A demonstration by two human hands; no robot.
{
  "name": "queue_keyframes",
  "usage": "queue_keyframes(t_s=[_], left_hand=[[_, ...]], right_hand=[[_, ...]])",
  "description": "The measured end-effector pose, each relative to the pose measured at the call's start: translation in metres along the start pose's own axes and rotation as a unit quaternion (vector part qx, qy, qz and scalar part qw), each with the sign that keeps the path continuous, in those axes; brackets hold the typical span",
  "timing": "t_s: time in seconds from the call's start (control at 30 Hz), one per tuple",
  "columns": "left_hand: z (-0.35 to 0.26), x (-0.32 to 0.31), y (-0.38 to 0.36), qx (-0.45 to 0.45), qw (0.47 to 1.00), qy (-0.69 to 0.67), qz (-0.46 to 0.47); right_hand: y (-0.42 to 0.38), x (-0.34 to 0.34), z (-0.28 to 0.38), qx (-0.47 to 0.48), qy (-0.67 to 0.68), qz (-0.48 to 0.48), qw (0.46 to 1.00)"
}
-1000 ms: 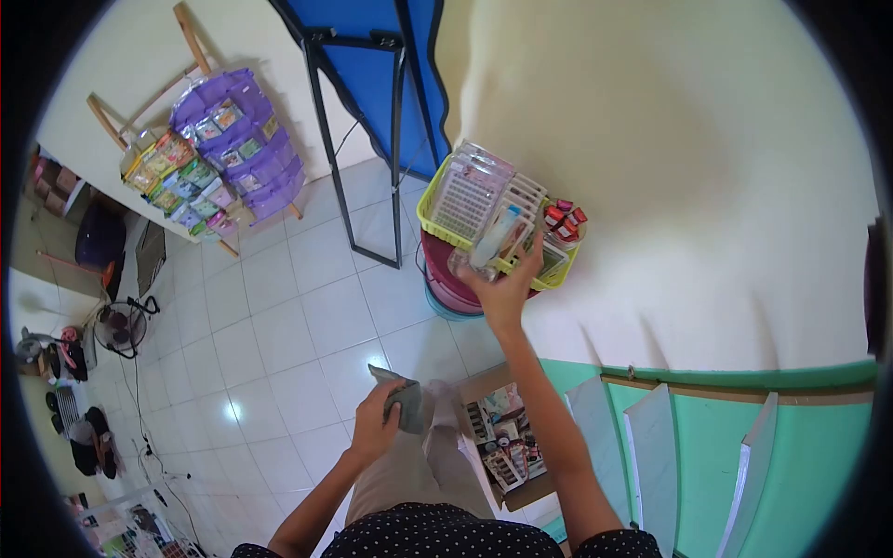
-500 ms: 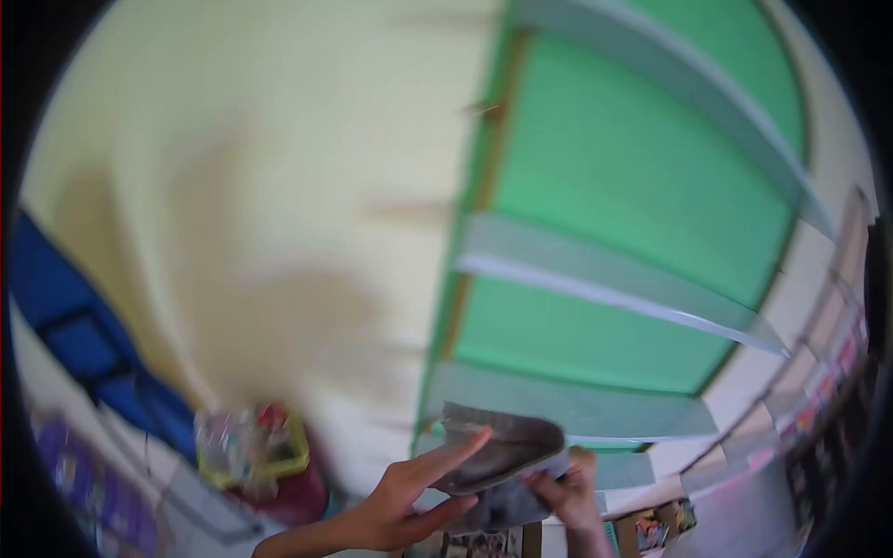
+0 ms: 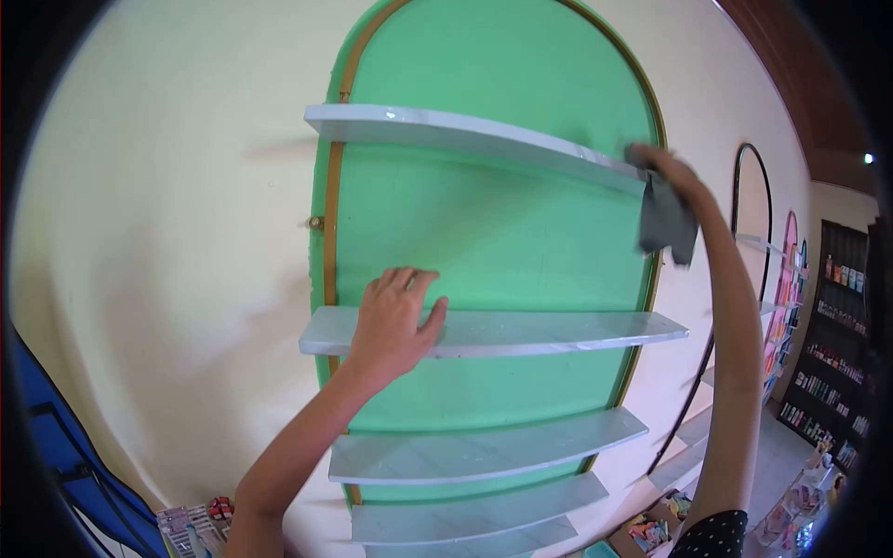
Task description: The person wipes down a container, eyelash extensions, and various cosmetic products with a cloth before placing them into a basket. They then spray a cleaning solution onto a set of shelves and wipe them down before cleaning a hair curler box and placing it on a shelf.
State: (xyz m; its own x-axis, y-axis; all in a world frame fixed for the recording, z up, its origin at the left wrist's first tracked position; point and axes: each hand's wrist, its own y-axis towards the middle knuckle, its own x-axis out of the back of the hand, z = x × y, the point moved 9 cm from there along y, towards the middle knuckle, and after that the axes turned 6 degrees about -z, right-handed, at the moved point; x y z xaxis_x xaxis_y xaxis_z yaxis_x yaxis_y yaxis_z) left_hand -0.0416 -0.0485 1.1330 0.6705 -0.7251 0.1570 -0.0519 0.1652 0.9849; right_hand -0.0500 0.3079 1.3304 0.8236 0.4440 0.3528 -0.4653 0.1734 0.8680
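Curving up the cream wall, a green panel stands inside a brown trim, and pale, marbled shelves cross it one below another. The top shelf shows mostly its front edge and underside from this angle, with a glint near its left end; the second shelf and the third shelf show their upper faces, faintly streaked. Off to the right I see a black-rimmed arch on the wall, then a dark rack of bottles under a reddish-brown ceiling. A blue board leans into the lower left corner.

The person's right hand is up at the right end of the top shelf, slightly blurred, its fingers closed around a grey cloth. A bunched bit pokes out ahead of the fingers by the shelf end, and the rest hangs below the hand; whether it presses on the shelf, I cannot tell. The left hand is free, fingers loosely bent and thumb apart, in front of the second shelf's left part, well away from the cloth
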Motion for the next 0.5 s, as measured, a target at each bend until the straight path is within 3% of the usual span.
queue_keyframes(t_s=[0.03,0.1,0.17,0.23,0.3,0.43,0.5], left_hand=[[0.001,-0.003,-0.001,0.011,1.000,0.003,0.015],[0.004,-0.006,-0.005,0.031,0.999,0.008,0.032],[0.004,-0.006,-0.009,0.019,0.999,0.043,0.027],[0.003,-0.005,-0.010,0.014,0.998,0.055,0.020],[0.001,-0.004,-0.009,0.011,0.998,0.067,0.012],[0.006,-0.011,-0.011,0.039,0.996,0.068,0.051],[0.008,-0.012,-0.011,0.046,0.995,0.066,0.059]], right_hand=[[-0.002,-0.014,0.005,0.058,-0.163,0.004,0.985],[-0.002,-0.019,0.005,0.063,-0.152,-0.013,0.986],[-0.002,-0.020,-0.006,-0.038,-0.112,0.005,0.993],[-0.005,-0.033,0.005,-0.038,-0.100,0.049,0.993],[-0.008,-0.039,0.041,0.067,-0.117,-0.004,0.991],[-0.018,-0.072,0.104,0.104,-0.110,0.031,0.988],[-0.025,-0.090,0.144,0.166,-0.066,0.032,0.983]])
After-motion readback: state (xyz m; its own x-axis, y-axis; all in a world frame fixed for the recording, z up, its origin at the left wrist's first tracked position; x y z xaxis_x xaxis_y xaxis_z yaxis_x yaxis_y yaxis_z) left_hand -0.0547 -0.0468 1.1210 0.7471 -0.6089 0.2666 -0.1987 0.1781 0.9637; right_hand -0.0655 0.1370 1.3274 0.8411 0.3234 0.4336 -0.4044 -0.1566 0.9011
